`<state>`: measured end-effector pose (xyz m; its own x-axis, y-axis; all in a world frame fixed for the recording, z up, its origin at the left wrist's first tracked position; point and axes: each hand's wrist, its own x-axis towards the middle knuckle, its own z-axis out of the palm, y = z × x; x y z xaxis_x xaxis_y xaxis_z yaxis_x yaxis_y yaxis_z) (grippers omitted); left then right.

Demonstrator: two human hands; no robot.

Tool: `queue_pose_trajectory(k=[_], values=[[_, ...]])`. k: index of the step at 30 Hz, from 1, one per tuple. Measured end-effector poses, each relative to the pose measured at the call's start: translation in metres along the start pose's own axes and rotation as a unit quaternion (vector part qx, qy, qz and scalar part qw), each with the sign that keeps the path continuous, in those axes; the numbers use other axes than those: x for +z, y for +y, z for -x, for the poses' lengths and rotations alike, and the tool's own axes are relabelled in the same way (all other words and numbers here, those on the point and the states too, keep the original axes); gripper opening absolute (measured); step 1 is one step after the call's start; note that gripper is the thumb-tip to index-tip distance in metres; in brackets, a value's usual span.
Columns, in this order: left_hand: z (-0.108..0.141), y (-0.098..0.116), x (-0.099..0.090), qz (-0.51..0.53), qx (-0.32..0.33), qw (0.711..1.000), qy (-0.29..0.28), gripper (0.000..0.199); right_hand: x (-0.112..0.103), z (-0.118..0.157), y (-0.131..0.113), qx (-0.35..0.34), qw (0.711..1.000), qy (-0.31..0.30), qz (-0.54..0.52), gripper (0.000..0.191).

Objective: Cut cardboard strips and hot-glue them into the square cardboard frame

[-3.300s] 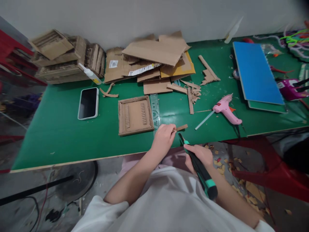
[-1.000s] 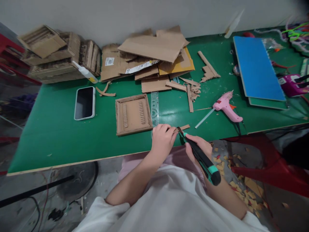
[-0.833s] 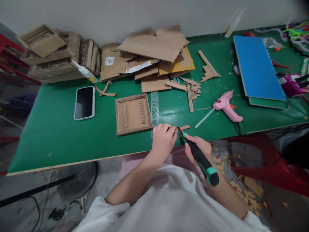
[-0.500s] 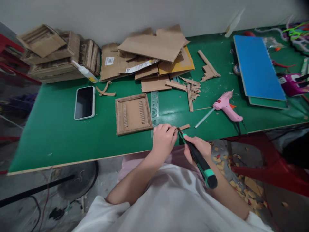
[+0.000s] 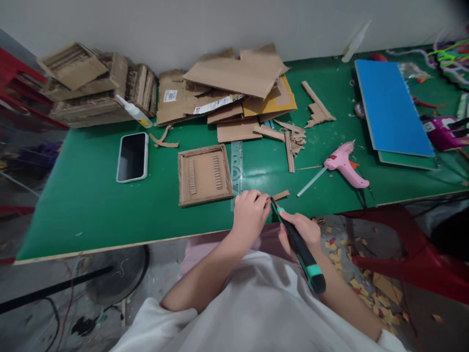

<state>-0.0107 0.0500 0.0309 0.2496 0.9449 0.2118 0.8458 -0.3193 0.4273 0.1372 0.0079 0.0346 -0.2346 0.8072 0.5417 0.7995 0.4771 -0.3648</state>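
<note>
My right hand [image 5: 302, 232] is wrapped round a black and green utility knife [image 5: 299, 247]. Its blade tip meets a narrow cardboard strip [image 5: 281, 195] near the table's front edge. My left hand [image 5: 251, 210], fingers curled and pressed together, pins that strip down just left of the blade. Part of the strip is hidden under the fingers. A clear plastic ruler [image 5: 237, 168] lies beyond my left hand, partly beneath it. Left of the ruler sits a shallow square cardboard tray [image 5: 205, 195] with two ridged strips glued inside.
A pink glue gun [image 5: 344, 164] with a glue stick lies to the right, near a blue board [image 5: 394, 107]. Cardboard sheets [image 5: 234, 73] and stacked cardboard pieces [image 5: 98, 93] fill the back. A phone [image 5: 132, 157] and a glue bottle [image 5: 135, 112] are at left.
The view has shifted slightly, so everything on the table appears a little lower. Both hands keep their hold; the knife stays against the strip with hardly any visible movement.
</note>
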Motion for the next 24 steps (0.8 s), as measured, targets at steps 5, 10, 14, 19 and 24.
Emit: queue_pose_trajectory(k=[5, 10, 14, 19, 24], values=[[-0.001, 0.001, -0.001, -0.002, 0.000, 1.000, -0.002, 0.015, 0.004, 0.005, 0.001, 0.002, 1.000, 0.020, -0.003, 0.032], [-0.001, 0.001, -0.001, -0.006, -0.003, 1.000, 0.001, 0.014, 0.004, 0.010, 0.001, -0.014, 0.999, 0.030, -0.023, 0.032], [-0.001, 0.001, 0.000, 0.002, -0.005, 1.000, -0.004, 0.013, 0.002, 0.016, 0.003, -0.021, 0.999, 0.034, -0.036, 0.032], [-0.002, -0.001, 0.000, 0.015, -0.004, 1.000, -0.006, 0.013, 0.000, 0.020, 0.003, -0.012, 0.998, 0.029, -0.060, 0.040], [0.000, -0.004, 0.001, 0.054, -0.008, 0.998, 0.033, 0.012, -0.001, 0.025, 0.004, 0.021, 0.994, 0.079, -0.067, 0.042]])
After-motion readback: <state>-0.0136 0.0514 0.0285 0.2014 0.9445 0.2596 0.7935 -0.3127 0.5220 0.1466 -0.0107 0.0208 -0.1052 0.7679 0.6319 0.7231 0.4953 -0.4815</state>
